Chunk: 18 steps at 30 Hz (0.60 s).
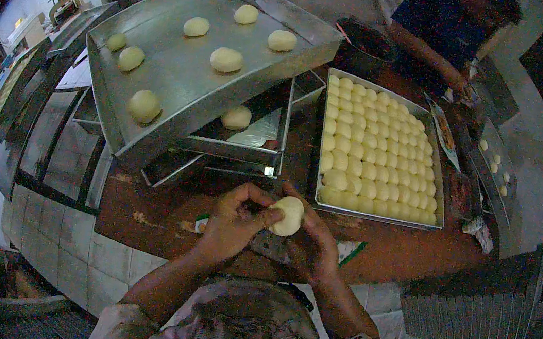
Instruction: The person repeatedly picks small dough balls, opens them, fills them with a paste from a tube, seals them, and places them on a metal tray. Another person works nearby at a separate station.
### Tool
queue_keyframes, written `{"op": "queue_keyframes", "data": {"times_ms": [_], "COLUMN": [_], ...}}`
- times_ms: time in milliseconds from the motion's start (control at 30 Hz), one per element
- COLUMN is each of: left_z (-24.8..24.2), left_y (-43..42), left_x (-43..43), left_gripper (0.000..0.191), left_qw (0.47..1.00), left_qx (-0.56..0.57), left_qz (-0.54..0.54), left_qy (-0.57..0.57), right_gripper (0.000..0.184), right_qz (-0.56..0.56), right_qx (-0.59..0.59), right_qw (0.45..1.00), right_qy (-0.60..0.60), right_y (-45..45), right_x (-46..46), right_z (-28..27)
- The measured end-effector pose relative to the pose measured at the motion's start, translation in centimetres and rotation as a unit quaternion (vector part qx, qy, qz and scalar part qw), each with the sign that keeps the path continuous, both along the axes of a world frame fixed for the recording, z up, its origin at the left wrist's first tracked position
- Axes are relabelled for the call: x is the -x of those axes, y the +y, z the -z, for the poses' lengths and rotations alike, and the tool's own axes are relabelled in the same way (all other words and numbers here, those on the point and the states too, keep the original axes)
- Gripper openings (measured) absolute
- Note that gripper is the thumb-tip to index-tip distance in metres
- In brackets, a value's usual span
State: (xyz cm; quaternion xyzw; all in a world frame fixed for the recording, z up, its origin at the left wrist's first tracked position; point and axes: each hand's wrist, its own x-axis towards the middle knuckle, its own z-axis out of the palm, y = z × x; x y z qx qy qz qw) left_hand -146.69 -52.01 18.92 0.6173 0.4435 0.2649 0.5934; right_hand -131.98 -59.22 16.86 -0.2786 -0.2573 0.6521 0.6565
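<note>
Between my two hands, above the near part of the brown table, is a smooth pale dough ball. My left hand pinches it from the left with thumb and fingers. From the right, the fingers of my right hand curl around its far side. To the upper left, a deep metal tray tilts over other trays and holds several spaced dough balls. A second metal tray on the right is packed with rows of dough balls.
One dough ball rests in a lower tray beneath the tilted one. Behind the packed tray stands a dark bucket. Across the table a co-worker has their hands near a patterned packet. Crumpled plastic lies at the right edge.
</note>
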Motion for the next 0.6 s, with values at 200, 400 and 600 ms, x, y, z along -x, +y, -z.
{"op": "queue_keyframes", "data": {"times_ms": [200,400,600], "left_z": [0.2,-0.9,-3.4], "left_y": [-0.9,-0.7,0.0], "left_x": [-0.7,0.6,2.3], "left_gripper": [0.018,0.022,0.025], "left_qw": [0.963,0.983,0.979], "left_qx": [-0.107,-0.166,-0.091], "left_qz": [-0.067,0.007,-0.051], "left_qy": [-0.237,-0.085,-0.175], "right_gripper": [0.064,0.061,0.052], "right_qz": [0.081,0.105,0.025], "right_qx": [0.013,0.047,-0.014], "right_qw": [0.996,0.964,0.979], "right_qy": [-0.035,-0.238,-0.2], "right_y": [0.2,0.5,1.5], "right_x": [1.2,0.8,1.8], "right_z": [-1.1,-1.8,-4.1]}}
